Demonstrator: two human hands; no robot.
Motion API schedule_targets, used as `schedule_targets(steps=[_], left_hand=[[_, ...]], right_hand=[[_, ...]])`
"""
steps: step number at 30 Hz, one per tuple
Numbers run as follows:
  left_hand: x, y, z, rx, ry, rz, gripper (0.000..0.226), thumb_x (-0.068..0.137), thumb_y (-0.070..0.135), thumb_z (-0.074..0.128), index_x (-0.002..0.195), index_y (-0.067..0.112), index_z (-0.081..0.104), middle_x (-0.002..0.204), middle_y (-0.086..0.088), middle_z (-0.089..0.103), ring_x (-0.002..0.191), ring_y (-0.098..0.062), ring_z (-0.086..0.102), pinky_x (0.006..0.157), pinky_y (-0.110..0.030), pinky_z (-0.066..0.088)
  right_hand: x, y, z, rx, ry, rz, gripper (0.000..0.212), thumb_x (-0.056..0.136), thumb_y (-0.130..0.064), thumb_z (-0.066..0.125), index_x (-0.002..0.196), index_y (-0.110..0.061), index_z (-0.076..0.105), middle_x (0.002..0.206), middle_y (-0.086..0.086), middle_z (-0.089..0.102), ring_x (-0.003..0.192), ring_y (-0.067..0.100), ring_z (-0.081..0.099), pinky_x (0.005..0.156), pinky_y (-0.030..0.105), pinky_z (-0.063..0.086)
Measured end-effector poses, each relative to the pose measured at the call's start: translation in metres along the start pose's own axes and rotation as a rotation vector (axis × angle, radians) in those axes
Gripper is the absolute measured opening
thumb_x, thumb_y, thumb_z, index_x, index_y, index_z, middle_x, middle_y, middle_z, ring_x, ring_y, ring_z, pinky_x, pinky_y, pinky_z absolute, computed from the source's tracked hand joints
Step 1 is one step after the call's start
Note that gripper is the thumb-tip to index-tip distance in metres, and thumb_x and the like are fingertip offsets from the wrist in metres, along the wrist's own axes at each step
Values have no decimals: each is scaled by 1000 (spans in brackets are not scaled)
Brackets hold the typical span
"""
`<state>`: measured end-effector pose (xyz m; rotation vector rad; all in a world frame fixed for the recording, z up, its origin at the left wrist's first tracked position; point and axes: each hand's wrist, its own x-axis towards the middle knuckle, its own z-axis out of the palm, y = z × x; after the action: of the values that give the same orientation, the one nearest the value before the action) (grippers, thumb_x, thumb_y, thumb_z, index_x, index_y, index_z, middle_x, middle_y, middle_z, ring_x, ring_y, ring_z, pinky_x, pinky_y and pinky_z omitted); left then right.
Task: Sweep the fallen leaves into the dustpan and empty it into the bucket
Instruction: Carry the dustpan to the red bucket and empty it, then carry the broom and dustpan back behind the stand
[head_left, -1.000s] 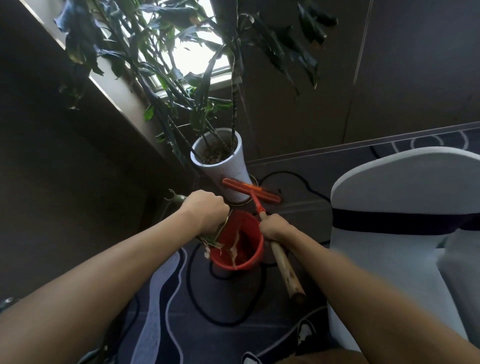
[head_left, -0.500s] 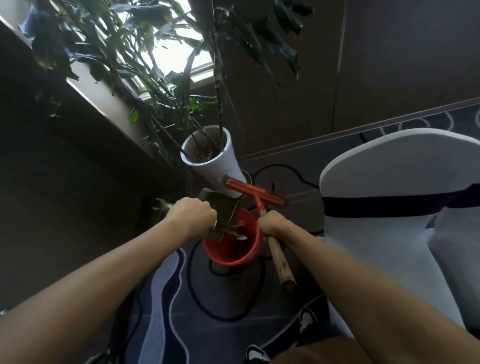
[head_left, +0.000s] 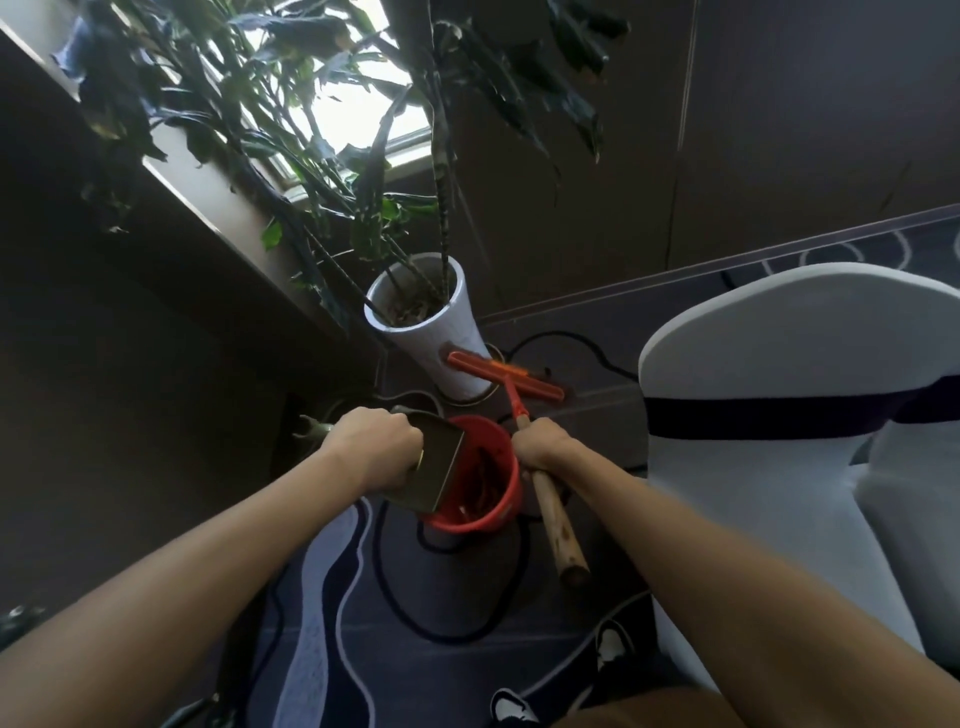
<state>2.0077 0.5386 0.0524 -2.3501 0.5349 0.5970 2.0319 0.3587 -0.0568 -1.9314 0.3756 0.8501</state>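
A red bucket stands on the carpet in the middle of the view, with dry leaves lying inside. My left hand grips a dull metal dustpan, tipped steeply over the bucket's left rim with its underside facing me. My right hand is closed around the wooden handle of a broom, just right of the bucket. The broom's orange head rests on the floor beyond the bucket, beside the plant pot.
A tall white pot with a large leafy plant stands behind the bucket by the wall. A white-covered chair fills the right side. A black cable loops on the patterned carpet around the bucket. My shoe shows at the bottom.
The dustpan has tilted further over the bucket, its underside now turned toward me, and the leaves that hung on it lie inside the bucket. My right hand and the broom stay put.
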Motion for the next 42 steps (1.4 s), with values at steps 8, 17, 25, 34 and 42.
schedule_targets(steps=[8,17,25,34,42], left_hand=[[-51,-63,9,-567,177,-429,21,89,37,54,79,23,67,75,-2,64,68,-25,61,64,-38,50],[-169,-89,49,-883,321,-861,20,80,29,56,62,22,61,71,-7,60,70,-35,57,69,-39,53],[-300,-14,131,-975,282,-1043,22,70,32,54,54,17,54,66,-10,56,66,-36,54,62,-34,45],[-492,142,239,-1183,119,-1312,16,75,28,57,78,14,65,84,-10,62,75,-31,57,65,-30,42],[-672,282,322,-1376,29,-1527,28,69,45,56,64,18,53,88,-8,69,83,-33,66,62,-29,44]], right_hand=[[2,-38,33,142,-109,17,35,91,-11,43,123,-1,56,102,15,67,74,23,66,65,31,59],[-51,-111,100,108,-286,-101,29,86,-28,48,66,-9,56,54,7,45,43,19,41,51,24,37],[-172,-79,217,-94,-433,-347,38,91,-44,28,80,-14,48,56,9,44,38,19,42,44,21,36],[-341,80,383,-428,-583,-444,51,99,-42,14,90,-7,50,72,27,59,41,28,54,37,26,44],[-485,206,501,-636,-930,-479,67,100,-59,7,85,-14,54,47,14,63,36,21,58,37,21,41]])
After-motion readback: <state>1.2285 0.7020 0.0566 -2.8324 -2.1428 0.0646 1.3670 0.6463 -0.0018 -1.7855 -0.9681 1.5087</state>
